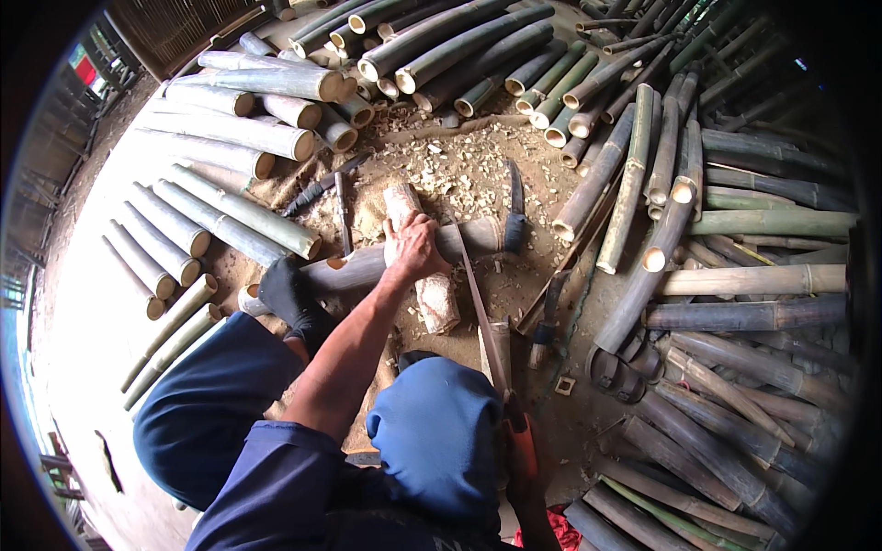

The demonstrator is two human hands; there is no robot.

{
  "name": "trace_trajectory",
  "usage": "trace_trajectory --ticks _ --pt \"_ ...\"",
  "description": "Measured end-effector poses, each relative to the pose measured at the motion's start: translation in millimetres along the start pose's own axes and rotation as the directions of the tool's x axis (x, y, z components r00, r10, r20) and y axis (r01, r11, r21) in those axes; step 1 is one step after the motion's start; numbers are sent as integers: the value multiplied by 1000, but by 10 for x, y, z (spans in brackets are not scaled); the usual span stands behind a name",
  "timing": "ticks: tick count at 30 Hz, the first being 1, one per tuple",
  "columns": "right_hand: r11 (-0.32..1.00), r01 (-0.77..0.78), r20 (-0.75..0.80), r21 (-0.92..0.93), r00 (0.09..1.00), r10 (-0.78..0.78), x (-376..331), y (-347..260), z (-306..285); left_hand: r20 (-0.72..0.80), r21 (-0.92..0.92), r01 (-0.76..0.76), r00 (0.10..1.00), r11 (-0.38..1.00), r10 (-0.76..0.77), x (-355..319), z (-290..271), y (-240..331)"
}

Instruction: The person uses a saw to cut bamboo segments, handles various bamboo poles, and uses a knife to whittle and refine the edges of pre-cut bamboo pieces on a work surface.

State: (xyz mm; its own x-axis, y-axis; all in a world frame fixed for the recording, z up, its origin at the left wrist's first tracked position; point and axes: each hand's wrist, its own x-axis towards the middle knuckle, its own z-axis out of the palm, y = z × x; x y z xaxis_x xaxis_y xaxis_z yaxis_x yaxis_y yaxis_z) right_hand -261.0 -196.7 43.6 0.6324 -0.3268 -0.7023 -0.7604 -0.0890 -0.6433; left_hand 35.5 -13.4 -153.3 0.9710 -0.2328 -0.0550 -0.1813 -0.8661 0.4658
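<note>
Right now I see my left hand (415, 246) clamped over the bamboo pole (367, 266) lying crosswise on the wooden block (432, 298), while my right hand (524, 459) grips the saw (482, 317), its blade running away from me toward the pole.

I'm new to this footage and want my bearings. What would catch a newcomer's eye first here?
The left hand pressing a bamboo pole onto a wooden block at centre, with a long saw cutting across it. Cut bamboo lengths fan around the chip-strewn ground.
</note>
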Motion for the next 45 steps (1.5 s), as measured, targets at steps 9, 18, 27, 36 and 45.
trace_trajectory --ticks 9,18,27,36,45 --pt "590 775 14 -226 608 -793 1310 -161 409 -41 -48 -16 999 999 14 271 -27 -218" --pt "553 775 -13 -306 577 -816 780 420 58 -86 -34 -48 995 998 45 177 92 -111" --pt "745 631 10 -217 765 -644 794 433 4 -26 -46 7 1000 999 -8 200 20 -277" --pt "595 778 2 -202 608 -794 1488 -471 519 -21 -16 -4 1000 1000 3 188 -10 -63" --pt "872 477 -18 -105 876 -482 665 474 -16 -31 -22 -7 999 1000 6 159 -9 -66"
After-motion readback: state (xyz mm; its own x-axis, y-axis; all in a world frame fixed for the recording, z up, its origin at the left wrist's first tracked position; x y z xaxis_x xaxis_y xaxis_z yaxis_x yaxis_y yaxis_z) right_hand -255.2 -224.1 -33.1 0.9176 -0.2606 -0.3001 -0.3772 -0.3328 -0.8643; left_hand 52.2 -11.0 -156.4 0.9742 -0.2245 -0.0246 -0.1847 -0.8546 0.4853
